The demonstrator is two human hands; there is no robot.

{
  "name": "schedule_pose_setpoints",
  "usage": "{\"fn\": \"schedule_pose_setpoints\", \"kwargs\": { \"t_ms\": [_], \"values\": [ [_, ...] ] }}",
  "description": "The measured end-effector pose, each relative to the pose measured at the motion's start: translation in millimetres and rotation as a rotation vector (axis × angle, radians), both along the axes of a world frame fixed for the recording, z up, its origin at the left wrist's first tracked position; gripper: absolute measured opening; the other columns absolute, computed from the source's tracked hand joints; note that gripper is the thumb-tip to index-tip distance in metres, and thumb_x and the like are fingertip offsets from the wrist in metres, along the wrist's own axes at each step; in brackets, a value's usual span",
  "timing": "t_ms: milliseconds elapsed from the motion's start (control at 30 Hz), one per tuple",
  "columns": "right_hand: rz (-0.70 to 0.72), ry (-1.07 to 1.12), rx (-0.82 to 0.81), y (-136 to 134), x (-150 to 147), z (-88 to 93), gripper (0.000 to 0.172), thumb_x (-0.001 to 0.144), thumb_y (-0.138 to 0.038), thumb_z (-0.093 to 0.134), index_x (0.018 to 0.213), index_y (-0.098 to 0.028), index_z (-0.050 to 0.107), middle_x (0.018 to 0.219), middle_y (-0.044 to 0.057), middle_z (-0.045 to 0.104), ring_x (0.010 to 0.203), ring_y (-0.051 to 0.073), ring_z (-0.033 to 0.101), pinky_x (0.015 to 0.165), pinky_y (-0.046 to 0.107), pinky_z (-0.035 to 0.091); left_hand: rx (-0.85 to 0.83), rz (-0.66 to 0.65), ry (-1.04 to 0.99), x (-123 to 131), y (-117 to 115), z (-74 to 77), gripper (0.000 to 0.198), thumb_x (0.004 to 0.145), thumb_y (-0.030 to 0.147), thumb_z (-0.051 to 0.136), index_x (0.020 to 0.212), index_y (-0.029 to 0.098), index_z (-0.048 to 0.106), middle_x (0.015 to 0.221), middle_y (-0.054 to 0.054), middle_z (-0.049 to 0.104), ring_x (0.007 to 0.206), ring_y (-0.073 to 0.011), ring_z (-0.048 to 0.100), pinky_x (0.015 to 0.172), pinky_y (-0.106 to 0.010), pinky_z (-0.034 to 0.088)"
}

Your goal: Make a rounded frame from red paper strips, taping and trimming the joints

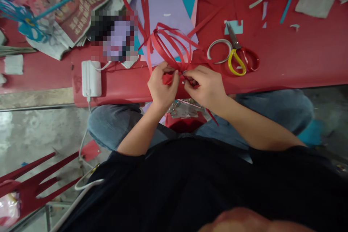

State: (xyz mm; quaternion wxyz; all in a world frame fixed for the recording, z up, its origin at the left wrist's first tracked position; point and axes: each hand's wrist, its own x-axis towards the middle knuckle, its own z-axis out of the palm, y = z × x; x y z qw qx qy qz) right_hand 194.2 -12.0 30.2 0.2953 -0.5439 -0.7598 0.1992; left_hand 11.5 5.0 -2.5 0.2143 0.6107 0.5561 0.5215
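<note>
A bundle of curved red paper strips (171, 45) arches over the near edge of the red table (285, 61). My left hand (161, 87) and my right hand (203, 87) meet at the bundle's near end. Both are closed in a pinch on the gathered strip ends. The fingertips hide where the strips join. Under the strips lie purple and teal paper sheets (168, 7).
Scissors (240, 56) with yellow and red handles and a tape ring (219, 50) lie right of the strips. A white charger (91, 78) with a cable sits left. Paper scraps and pink and blue craft pieces (32, 7) clutter the far side. A red chair (29, 185) stands below left.
</note>
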Motion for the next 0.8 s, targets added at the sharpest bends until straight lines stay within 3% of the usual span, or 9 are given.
{"fn": "schedule_pose_setpoints", "kwargs": {
  "t_ms": [233, 667, 800],
  "values": [
    [0.006, 0.017, 0.034, -1.3, 0.6, 0.7, 0.03, 0.105, -0.022, 0.06, 0.123, -0.023, 0.084, 0.11, 0.01, 0.08, 0.095, 0.026, 0.076, 0.085, 0.038, 0.058, 0.081, -0.019, 0.071, -1.6, -3.2, -4.4, 0.03, 0.102, 0.031, 0.077, 0.13, 0.029, 0.067, 0.106, -0.003, 0.083, 0.103, -0.0219, 0.08, 0.105, -0.042, 0.061],
    [-0.002, -0.003, 0.025, -2.9, -0.7, -1.2, 0.031, 0.103, -0.022, 0.059, 0.123, -0.024, 0.083, 0.111, 0.01, 0.078, 0.096, 0.026, 0.075, 0.086, 0.039, 0.059, -0.001, -0.048, 0.011, 1.2, -6.5, 0.0, 0.039, 0.099, 0.034, 0.078, 0.135, 0.03, 0.065, 0.104, -0.003, 0.08, 0.102, -0.0219, 0.078, 0.106, -0.042, 0.062],
    [0.003, 0.002, 0.029, -3.3, -0.3, -0.2, 0.029, 0.105, -0.023, 0.059, 0.122, -0.025, 0.083, 0.11, 0.009, 0.078, 0.096, 0.025, 0.075, 0.086, 0.038, 0.059, -0.033, -0.061, -0.016, 2.2, -6.3, 3.9, 0.031, 0.098, 0.04, 0.079, 0.123, 0.028, 0.066, 0.098, -0.002, 0.076, 0.096, -0.0201, 0.075, 0.101, -0.04, 0.062]
  ]
}}
